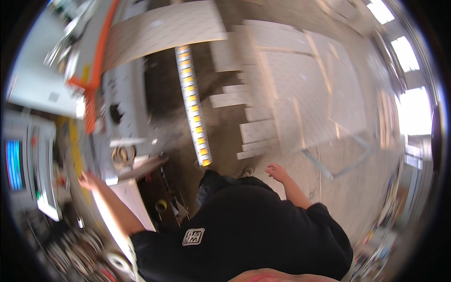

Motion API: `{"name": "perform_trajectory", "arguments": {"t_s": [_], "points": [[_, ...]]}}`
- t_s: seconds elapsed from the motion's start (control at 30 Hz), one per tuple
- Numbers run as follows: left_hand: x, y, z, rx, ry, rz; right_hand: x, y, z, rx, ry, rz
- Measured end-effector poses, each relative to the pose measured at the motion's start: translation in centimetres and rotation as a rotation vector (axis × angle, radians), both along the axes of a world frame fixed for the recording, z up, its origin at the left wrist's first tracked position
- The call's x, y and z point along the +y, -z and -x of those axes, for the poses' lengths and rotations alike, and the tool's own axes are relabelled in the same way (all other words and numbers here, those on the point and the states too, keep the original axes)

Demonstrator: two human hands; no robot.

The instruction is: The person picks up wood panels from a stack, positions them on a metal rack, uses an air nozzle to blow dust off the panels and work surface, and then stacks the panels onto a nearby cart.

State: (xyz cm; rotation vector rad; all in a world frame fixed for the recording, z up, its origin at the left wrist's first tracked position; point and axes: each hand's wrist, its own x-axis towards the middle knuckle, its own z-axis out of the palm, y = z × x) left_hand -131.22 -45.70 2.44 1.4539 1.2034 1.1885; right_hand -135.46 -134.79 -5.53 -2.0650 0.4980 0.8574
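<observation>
My left hand [89, 180] is stretched out to the left, between a white-framed machine screen [14, 164] and a pale board-topped stand [134, 199]. Its fingers look extended though somewhat blurred, and nothing shows in them. On the other side, my right hand [278, 173] hangs over the floor with its fingers apart and empty. Ahead of me a large pale panel [164, 29] lies across a grey machine bed [126, 94] with an orange guard rail [99, 51]. A long strip with yellow and white blocks [191, 101] runs from under the panel toward me.
Large stacked panels [300, 89] with wooden strips lie to the right, with narrower offcuts [256, 131] along their left side. A grey metal frame [331, 176] rests on the floor near them. Tape rolls [123, 155] sit by the machine; coiled material [75, 251] fills the lower left.
</observation>
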Motion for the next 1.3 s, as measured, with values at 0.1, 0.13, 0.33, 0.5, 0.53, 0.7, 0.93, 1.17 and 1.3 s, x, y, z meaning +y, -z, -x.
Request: {"name": "perform_trajectory", "arguments": {"t_s": [0.1, 0.13, 0.33, 0.5, 0.53, 0.7, 0.93, 1.17, 1.3], "points": [[-17.1, -1.2, -4.7, -0.154, 0.180, 0.018, -2.3, 1.5, 2.4, -0.014, 0.021, 0.010], [-22.0, -0.6, -6.0, -0.215, 0.346, 0.103, -3.2, 2.0, 3.1, -0.034, 0.058, -0.023], [-54.5, 0.9, -9.7, -0.025, 1.262, 0.301, -11.4, 4.0, 7.7, -0.096, 0.156, -0.117], [-73.9, 3.2, -7.3, 0.385, 1.780, 0.625, -23.0, 5.8, 11.7, -0.189, 0.265, -0.059], [-77.1, 3.3, -6.7, 0.486, 1.836, 0.609, -25.5, 5.4, 12.5, -0.221, 0.355, -0.071], [-89.4, 4.6, -5.8, 0.784, 2.054, 0.559, -34.5, -0.2, 14.7, -0.342, 0.645, -0.045], [-103.1, 8.0, -10.5, 1.139, 2.184, 0.575, -40.9, 0.1, 12.6, -0.400, 0.831, -0.010], [-122.0, 20.0, -22.2, 1.219, 2.191, 0.693, -43.7, -1.8, 11.7, -0.246, 0.894, -0.185], [-134.0, 27.0, -27.9, 1.177, 2.061, 0.737, -45.7, -2.8, 10.9, -0.142, 1.005, -0.238]]}}
